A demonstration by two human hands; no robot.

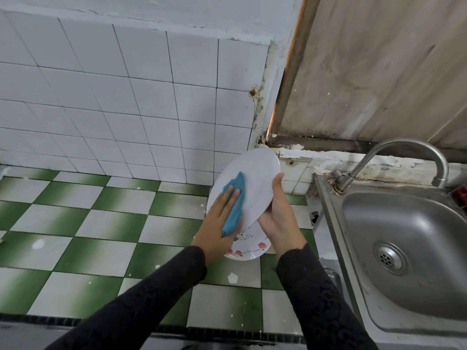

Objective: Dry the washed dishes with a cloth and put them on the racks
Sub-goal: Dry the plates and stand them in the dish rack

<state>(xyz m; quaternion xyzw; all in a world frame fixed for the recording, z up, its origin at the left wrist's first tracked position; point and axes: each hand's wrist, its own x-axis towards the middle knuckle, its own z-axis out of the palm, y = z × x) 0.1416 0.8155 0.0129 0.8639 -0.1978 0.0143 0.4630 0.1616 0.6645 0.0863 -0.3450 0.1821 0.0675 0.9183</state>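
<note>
A white plate (255, 178) is tilted up on edge above the counter, its plain side toward me. My right hand (278, 213) grips its right rim, thumb on the near face. My left hand (219, 218) presses a blue cloth (235, 203) flat against the plate's lower left, fingers straight. Below them a second white plate (249, 247) with red flowers lies flat on the counter, partly hidden by my hands.
The green-and-white checked tile counter (101, 223) spreads to the left. A steel sink (404, 248) with a curved tap (409, 160) sits at the right. White wall tiles (126, 97) rise behind. No rack is in view.
</note>
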